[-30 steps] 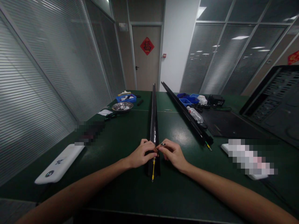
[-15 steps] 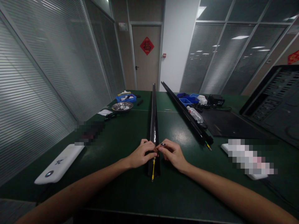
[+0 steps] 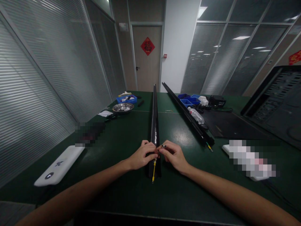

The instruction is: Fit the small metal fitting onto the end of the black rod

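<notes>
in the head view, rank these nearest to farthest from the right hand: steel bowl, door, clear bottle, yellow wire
From the right hand:
1. yellow wire, just left
2. clear bottle, ahead, right
3. steel bowl, ahead, left
4. door, beyond the table

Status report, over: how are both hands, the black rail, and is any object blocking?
Left hand at near end of black rail; right hand beside it, pinching small metal part. Nothing visible blocking either hand.
</notes>
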`<state>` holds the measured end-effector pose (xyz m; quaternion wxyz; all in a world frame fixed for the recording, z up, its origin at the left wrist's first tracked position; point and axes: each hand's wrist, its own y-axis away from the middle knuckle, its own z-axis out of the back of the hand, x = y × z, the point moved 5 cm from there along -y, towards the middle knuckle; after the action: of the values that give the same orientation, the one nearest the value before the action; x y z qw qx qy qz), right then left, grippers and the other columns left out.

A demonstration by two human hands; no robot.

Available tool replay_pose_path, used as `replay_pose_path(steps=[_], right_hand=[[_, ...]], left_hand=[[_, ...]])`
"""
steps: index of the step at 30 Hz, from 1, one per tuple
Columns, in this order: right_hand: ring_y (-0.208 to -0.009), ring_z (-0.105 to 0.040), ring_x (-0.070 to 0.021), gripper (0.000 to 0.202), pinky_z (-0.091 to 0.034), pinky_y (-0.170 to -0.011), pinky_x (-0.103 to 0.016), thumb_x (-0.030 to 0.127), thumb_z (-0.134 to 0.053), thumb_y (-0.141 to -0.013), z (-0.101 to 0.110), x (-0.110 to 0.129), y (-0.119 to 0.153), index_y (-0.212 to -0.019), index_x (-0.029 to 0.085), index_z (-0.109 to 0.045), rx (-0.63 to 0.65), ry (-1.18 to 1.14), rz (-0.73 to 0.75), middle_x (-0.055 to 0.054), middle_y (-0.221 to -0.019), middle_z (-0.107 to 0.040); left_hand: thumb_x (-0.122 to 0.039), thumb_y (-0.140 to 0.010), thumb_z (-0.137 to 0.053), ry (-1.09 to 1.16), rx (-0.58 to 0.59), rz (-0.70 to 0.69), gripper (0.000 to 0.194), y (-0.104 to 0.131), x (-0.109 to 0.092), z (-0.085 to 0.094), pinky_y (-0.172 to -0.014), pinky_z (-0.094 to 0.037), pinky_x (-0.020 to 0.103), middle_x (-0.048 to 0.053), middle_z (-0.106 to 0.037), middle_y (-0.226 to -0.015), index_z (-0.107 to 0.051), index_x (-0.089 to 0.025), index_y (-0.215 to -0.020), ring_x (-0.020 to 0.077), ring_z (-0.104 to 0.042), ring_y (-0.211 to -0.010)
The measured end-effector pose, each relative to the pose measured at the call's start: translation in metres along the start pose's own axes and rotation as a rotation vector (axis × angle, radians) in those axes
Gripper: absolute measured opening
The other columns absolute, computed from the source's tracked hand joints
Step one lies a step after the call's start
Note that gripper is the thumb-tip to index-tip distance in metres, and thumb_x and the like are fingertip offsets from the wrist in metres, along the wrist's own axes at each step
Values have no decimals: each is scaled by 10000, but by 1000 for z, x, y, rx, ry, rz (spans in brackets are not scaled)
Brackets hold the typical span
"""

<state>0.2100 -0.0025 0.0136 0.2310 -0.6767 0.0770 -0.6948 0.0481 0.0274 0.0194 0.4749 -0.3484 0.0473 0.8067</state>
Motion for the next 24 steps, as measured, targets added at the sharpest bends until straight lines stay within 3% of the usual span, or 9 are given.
replay_pose_path(steps=[5, 20, 24], right_hand=[[-515, -535, -69, 187, -417, -456, -208, 381, -743, -926, 0, -3, 1, -949, 199, -775, -13, 12, -19, -11, -858, -613], [-516, -530, -78, 247, -417, -445, -219, 390, -635, -1000, -1, 1, -1, -962, 200, -789, 43, 34, 23, -22, -883, -599], [-568, -544, -101, 230, -447, -508, -231, 389, -633, -1004, -4, 1, 0, -985, 197, -757, 68, 136, 16, -17, -873, -614]], left_hand=[[-339, -1071, -465, -1, 13, 17, 244, -1, 0, -1, -976, -292, 378, 14, -666, -977, -678, -223, -1045, 201, -580, -996], [-357, -1056, -485, 4, -1, 1, 259, 0, -3, 1, -989, -291, 391, 15, -665, -951, -663, -202, -950, 210, -583, -1002], [-308, -1055, -469, -17, 6, 8, 225, -1, -4, 0, -983, -317, 392, 22, -680, -989, -664, -211, -1000, 209, -592, -1018]])
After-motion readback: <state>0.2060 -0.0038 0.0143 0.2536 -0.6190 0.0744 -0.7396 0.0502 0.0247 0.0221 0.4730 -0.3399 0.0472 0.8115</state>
